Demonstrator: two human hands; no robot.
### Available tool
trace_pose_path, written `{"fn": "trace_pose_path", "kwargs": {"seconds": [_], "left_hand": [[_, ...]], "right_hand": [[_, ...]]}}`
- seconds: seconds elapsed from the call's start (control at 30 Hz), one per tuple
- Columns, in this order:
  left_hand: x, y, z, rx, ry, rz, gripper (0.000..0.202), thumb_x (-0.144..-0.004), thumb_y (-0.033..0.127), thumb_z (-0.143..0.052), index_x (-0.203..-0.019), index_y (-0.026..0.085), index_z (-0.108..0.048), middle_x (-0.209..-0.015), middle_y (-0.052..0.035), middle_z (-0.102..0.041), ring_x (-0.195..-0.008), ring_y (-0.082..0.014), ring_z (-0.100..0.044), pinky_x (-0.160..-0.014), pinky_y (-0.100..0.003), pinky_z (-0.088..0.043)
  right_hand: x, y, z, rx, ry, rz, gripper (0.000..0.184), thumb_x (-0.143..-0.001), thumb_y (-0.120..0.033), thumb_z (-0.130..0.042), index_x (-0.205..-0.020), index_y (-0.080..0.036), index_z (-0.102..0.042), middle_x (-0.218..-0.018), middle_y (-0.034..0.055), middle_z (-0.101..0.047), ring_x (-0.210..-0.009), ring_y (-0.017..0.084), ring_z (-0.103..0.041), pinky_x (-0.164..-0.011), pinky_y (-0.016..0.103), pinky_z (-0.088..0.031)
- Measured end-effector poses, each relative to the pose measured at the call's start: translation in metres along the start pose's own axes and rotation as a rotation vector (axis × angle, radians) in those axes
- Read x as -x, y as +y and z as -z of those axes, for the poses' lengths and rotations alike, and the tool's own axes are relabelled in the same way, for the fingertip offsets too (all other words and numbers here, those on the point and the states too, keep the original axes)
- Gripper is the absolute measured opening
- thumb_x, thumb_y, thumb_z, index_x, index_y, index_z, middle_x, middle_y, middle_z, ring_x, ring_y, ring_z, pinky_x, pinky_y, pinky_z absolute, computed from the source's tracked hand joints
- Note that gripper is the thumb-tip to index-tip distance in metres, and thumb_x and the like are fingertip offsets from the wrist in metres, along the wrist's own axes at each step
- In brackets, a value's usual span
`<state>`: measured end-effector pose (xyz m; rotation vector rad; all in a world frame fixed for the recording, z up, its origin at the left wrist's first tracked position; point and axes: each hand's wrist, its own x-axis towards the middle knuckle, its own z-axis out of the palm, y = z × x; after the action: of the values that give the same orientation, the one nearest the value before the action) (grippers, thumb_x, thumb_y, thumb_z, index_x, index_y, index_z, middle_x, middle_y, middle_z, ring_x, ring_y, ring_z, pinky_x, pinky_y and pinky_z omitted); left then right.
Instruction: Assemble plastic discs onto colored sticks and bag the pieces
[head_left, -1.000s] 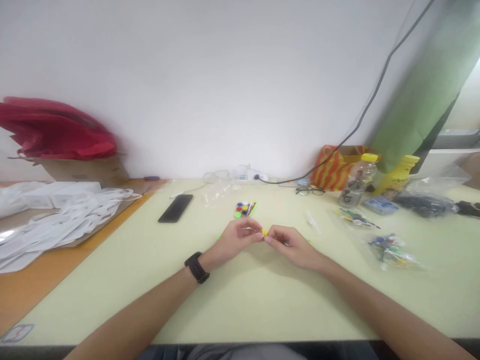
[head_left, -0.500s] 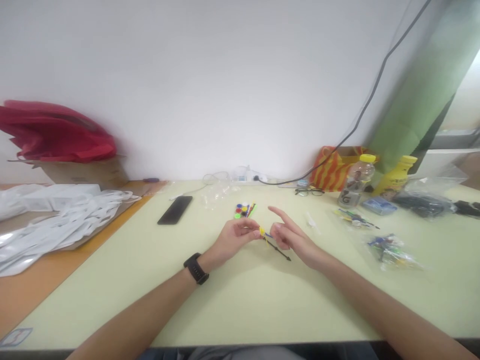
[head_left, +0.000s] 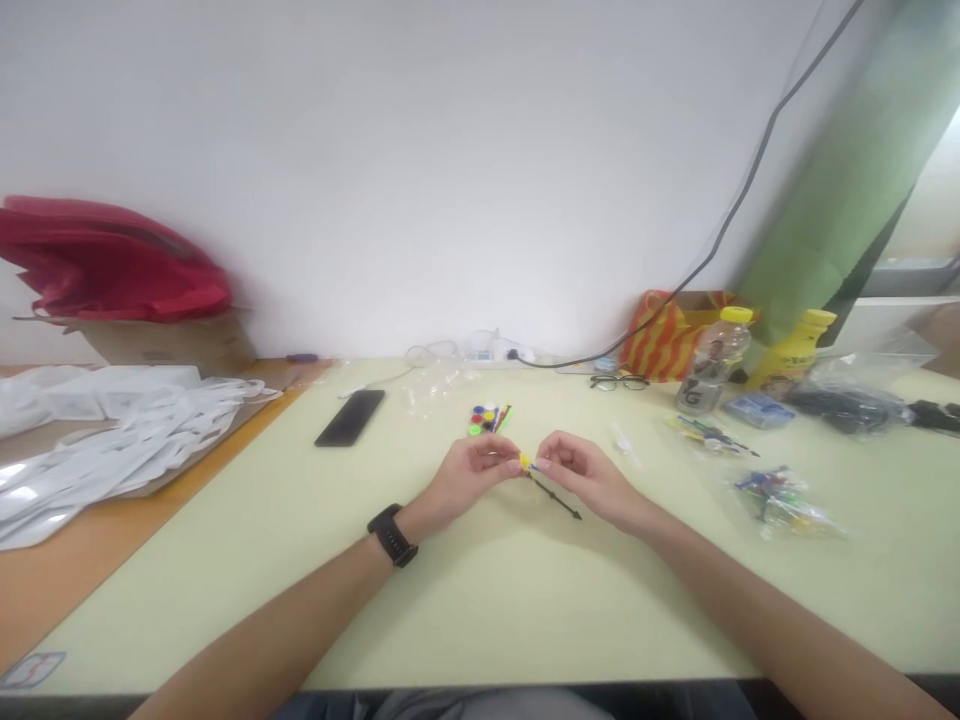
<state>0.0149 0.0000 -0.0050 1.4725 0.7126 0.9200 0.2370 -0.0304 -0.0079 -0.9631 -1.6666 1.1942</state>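
Note:
Over the middle of the table, my left hand (head_left: 480,468) pinches a small yellow plastic piece (head_left: 524,461) between thumb and fingers. My right hand (head_left: 581,472) is closed too, its thumb and forefinger gripping a thin blue piece (head_left: 534,466) right beside the yellow one. A thin black rod (head_left: 555,496) with an arrow-shaped tip slants down and to the right below the fingers. Its upper end meets the yellow piece; how they join is too small to make out. Just beyond my left hand lie small coloured discs (head_left: 488,414) and several coloured sticks (head_left: 504,417).
A black phone (head_left: 350,418) lies to the left, with crumpled clear plastic (head_left: 437,388) behind. On the right are bags of coloured parts (head_left: 787,502), glasses (head_left: 619,382), a clear bottle (head_left: 715,365) and a yellow bottle (head_left: 796,355). White straps (head_left: 142,450) cover the left side.
My right forefinger, stretched out before, has curled in to meet the thumb at the blue piece. My left hand and the black rod have hardly moved.

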Motion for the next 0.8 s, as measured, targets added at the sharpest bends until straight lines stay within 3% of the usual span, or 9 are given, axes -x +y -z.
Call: {"fn": "trace_pose_path", "kwargs": {"seconds": [0.33,0.43,0.6,0.67,0.7,0.73,0.8], "left_hand": [[0.0015,0.0012,-0.0018,0.007,-0.043,-0.002,0.025,-0.082,0.033,-0.084,-0.094,0.015,-0.072,-0.097,-0.0069,-0.075,-0.096,-0.0217,-0.072,-0.095,-0.038,-0.056],[0.0012,-0.0005,-0.0019,0.042,-0.039,-0.007,0.025,-0.082,0.032,-0.084,-0.096,0.015,-0.072,-0.098,-0.0071,-0.075,-0.098,-0.0222,-0.073,-0.099,-0.041,-0.056],[0.0003,-0.0039,-0.0005,0.047,-0.017,-0.005,0.03,-0.08,0.032,-0.085,-0.099,0.014,-0.072,-0.097,-0.0085,-0.076,-0.096,-0.023,-0.073,-0.097,-0.042,-0.058],[-0.0003,-0.0041,0.0002,0.037,0.017,-0.013,0.031,-0.078,0.033,-0.086,-0.098,0.014,-0.072,-0.095,-0.0077,-0.076,-0.093,-0.0218,-0.073,-0.095,-0.041,-0.059],[-0.0007,-0.0039,0.0006,0.028,0.042,-0.022,0.031,-0.078,0.033,-0.087,-0.097,0.014,-0.072,-0.095,-0.0073,-0.075,-0.091,-0.0212,-0.073,-0.094,-0.04,-0.059],[-0.0011,-0.0035,0.0008,0.018,0.069,-0.031,0.032,-0.077,0.034,-0.088,-0.097,0.014,-0.072,-0.094,-0.0072,-0.075,-0.09,-0.0206,-0.072,-0.092,-0.039,-0.059],[-0.0019,-0.0027,0.0012,0.0,0.112,-0.041,0.033,-0.076,0.035,-0.088,-0.096,0.014,-0.073,-0.094,-0.0072,-0.075,-0.089,-0.02,-0.071,-0.091,-0.038,-0.059]], "right_hand": [[0.0011,0.0088,-0.0022,0.122,-0.009,0.079,0.036,-0.094,-0.056,-0.064,-0.103,-0.021,-0.06,-0.064,-0.0068,-0.042,-0.057,0.012,-0.038,-0.055,0.027,-0.033],[0.0025,0.0043,-0.0017,0.053,0.018,0.064,0.042,-0.094,-0.056,-0.063,-0.119,-0.023,-0.055,-0.069,-0.006,-0.045,-0.059,0.013,-0.04,-0.055,0.027,-0.035],[0.0034,0.0009,-0.0027,-0.098,0.09,0.01,0.066,-0.095,-0.057,-0.061,-0.148,-0.03,-0.034,-0.081,-0.0043,-0.05,-0.059,0.012,-0.038,-0.054,0.025,-0.032],[0.0027,0.0026,-0.0016,-0.129,0.068,-0.026,0.05,-0.095,-0.058,-0.059,-0.133,-0.026,-0.052,-0.075,-0.0043,-0.048,-0.057,0.012,-0.034,-0.052,0.026,-0.028],[0.0022,0.0037,-0.0003,-0.138,0.028,-0.047,0.04,-0.096,-0.058,-0.056,-0.111,-0.022,-0.064,-0.068,-0.0042,-0.045,-0.055,0.012,-0.033,-0.052,0.027,-0.028],[0.0018,0.0047,0.0015,-0.144,-0.016,-0.061,0.043,-0.097,-0.058,-0.052,-0.084,-0.019,-0.065,-0.061,-0.0039,-0.04,-0.054,0.012,-0.031,-0.053,0.028,-0.027],[0.0013,0.006,0.006,-0.163,-0.075,-0.055,0.061,-0.098,-0.056,-0.047,-0.049,-0.021,-0.043,-0.05,-0.0034,-0.029,-0.052,0.013,-0.029,-0.055,0.032,-0.028]]}}
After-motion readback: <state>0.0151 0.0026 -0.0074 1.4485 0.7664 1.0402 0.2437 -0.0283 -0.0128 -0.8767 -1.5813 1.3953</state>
